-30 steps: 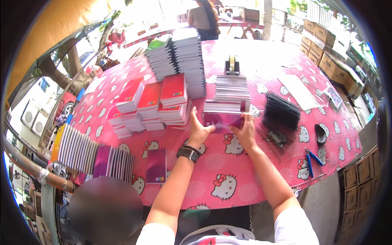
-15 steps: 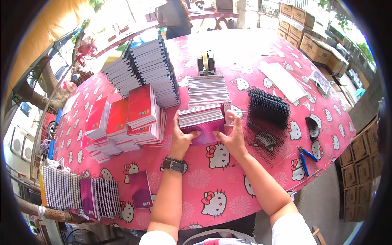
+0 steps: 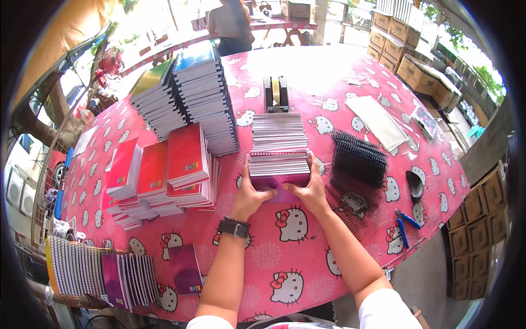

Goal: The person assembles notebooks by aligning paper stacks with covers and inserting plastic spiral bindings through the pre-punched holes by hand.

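Note:
Between my two hands stands a stack of unbound notebooks with punched edges and a purple cover facing me. My left hand grips its left side, thumb pressed on the purple cover. My right hand clasps the right side in the same way, its thumb near the other one. Directly behind, and seemingly touching, is a row of white-edged notebook blocks. Black spiral binding coils lie to the right of my right hand. Left of my left hand are piles of red-covered notebooks.
Tall spiral-bound stacks rise at the back left. A tape dispenser stands behind the blocks. Blue-handled cutters, a black curved object and a white sheet lie right. Bound notebooks and a purple notebook sit front left.
The purple-covered stack has straightened and moved against the blocks behind it. My right fingers, raised off its side before, now wrap it. The whole view has shifted slightly.

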{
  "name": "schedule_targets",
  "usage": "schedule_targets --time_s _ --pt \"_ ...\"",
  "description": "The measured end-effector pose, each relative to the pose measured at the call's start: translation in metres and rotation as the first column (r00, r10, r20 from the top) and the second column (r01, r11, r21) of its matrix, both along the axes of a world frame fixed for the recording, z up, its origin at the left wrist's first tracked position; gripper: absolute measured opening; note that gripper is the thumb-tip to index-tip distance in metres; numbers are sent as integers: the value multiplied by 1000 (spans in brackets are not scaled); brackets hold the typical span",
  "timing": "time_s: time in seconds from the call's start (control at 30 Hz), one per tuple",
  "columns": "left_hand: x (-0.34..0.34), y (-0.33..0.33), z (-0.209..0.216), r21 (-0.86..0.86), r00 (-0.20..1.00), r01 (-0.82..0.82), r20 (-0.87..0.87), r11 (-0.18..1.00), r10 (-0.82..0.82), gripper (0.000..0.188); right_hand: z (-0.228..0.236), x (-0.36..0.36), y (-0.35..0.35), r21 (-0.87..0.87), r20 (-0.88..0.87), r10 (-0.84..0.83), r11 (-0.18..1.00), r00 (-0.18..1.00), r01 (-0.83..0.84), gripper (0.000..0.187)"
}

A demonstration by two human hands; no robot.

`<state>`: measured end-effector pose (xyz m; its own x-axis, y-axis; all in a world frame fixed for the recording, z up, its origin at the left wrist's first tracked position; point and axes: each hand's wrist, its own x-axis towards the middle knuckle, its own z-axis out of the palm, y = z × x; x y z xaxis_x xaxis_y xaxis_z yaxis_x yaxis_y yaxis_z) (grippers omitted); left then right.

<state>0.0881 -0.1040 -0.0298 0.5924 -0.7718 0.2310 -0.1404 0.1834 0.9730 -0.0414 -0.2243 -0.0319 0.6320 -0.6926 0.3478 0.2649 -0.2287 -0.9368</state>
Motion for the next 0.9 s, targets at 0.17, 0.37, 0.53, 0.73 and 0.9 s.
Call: schedule_targets --time_s 0.17,0.37,0.53,0.73,0.9 --pt "-3 -1 3 0 993 30 -113 1000 -29 109 -1 -2 -3 23 -7 33 999 999 -33 98" --pt "8 4 -11 146 969 -113 233 983 77 103 1 -7 -3 2 -34 12 1000 999 -11 100" --pt "9 8 -6 182 944 -138 322 974 73 92 -3 -8 -11 -179 -174 -29 984 984 -2 103" --pt "4 3 12 216 978 110 -195 970 -67 106 -3 -4 -9 37 -41 74 997 996 -72 98" --pt "12 -1 -4 3 991 67 -118 998 -66 122 -11 1 -7 -163 -78 -16 987 997 3 102"
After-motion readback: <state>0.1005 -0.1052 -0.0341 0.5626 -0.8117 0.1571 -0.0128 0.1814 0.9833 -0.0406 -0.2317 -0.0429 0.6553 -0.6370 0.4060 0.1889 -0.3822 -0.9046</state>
